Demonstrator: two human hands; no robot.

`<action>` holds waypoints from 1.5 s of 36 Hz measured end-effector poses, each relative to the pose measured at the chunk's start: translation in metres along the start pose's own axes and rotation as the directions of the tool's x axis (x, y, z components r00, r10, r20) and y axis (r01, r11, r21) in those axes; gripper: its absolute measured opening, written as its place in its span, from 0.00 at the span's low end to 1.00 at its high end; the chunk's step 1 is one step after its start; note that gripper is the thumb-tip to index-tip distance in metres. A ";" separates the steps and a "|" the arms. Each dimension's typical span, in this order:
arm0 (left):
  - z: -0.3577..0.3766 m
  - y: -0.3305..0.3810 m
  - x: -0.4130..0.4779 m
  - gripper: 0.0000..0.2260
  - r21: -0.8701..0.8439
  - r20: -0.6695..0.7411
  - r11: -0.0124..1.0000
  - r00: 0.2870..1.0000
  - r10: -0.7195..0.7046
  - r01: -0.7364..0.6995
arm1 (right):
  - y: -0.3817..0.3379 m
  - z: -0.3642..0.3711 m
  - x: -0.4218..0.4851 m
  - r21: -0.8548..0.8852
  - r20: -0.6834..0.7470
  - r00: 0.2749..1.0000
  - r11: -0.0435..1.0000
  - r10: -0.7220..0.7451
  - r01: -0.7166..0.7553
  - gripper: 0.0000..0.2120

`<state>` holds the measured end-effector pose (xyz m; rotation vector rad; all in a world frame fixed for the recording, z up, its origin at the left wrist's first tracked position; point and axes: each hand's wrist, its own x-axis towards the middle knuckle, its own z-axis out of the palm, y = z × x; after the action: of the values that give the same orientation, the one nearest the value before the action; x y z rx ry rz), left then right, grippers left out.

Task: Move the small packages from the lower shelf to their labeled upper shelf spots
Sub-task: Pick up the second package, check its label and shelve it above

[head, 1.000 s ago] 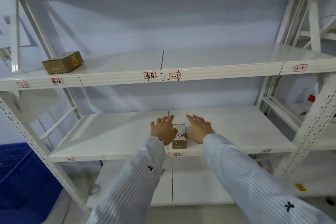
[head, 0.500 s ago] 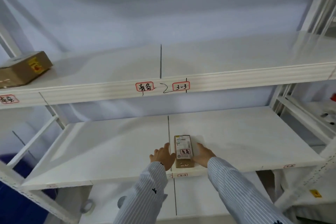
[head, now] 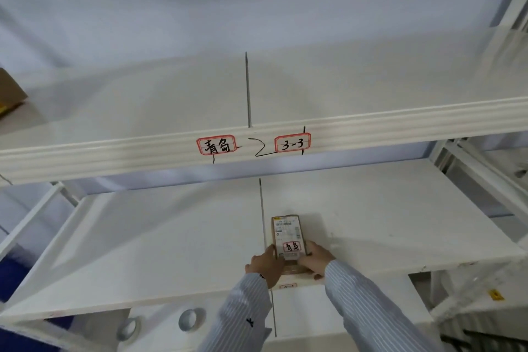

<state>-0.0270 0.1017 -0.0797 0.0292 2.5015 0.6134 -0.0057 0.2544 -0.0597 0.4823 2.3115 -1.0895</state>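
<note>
A small brown package (head: 287,233) with a white shipping label and a red-bordered tag lies near the front edge of the lower shelf (head: 160,240), just right of the shelf's centre seam. My left hand (head: 264,264) grips its left side and my right hand (head: 315,260) grips its right side; both hold the near end. On the upper shelf (head: 171,100) front rail, a red-bordered label (head: 216,145) carries the same two characters as the package tag, and beside it sits a label reading 3-3 (head: 292,142).
Another brown cardboard box (head: 10,93) sits at the far left of the upper shelf, cut off by the frame. White rack uprights (head: 485,180) stand on the right. Below the lower shelf lie rolls of tape (head: 190,318) on a further shelf.
My view has moved closer and tilted up toward the shelves. Both hands went from resting beside the package to gripping its sides near the shelf's front edge.
</note>
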 end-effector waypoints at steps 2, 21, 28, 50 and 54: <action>0.000 0.000 -0.002 0.22 -0.011 -0.003 1.000 1.000 -0.003 0.003 | 0.002 0.001 0.000 0.007 -0.006 1.000 1.000 -0.011 0.011 0.26; -0.031 0.019 -0.101 0.26 -0.065 -0.238 0.987 0.963 0.129 -0.148 | -0.013 -0.015 -0.103 0.081 -0.221 0.946 0.962 -0.239 0.262 0.31; -0.037 0.027 -0.163 0.26 -0.032 -0.391 0.971 0.897 0.206 -0.236 | -0.019 -0.018 -0.170 0.084 -0.334 0.863 0.900 -0.379 0.428 0.30; -0.050 0.035 -0.310 0.24 0.097 -0.672 0.888 0.628 0.392 -0.450 | -0.009 -0.009 -0.304 0.033 -0.549 0.607 0.711 -0.575 0.703 0.34; -0.052 0.035 -0.319 0.25 0.097 -0.677 0.882 0.619 0.398 -0.461 | -0.010 -0.009 -0.316 0.041 -0.553 0.591 0.690 -0.587 0.723 0.34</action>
<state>0.2114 0.0642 0.1388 0.4747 3.2154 1.0959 0.2365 0.2270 0.1417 -0.0732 2.9354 -1.8302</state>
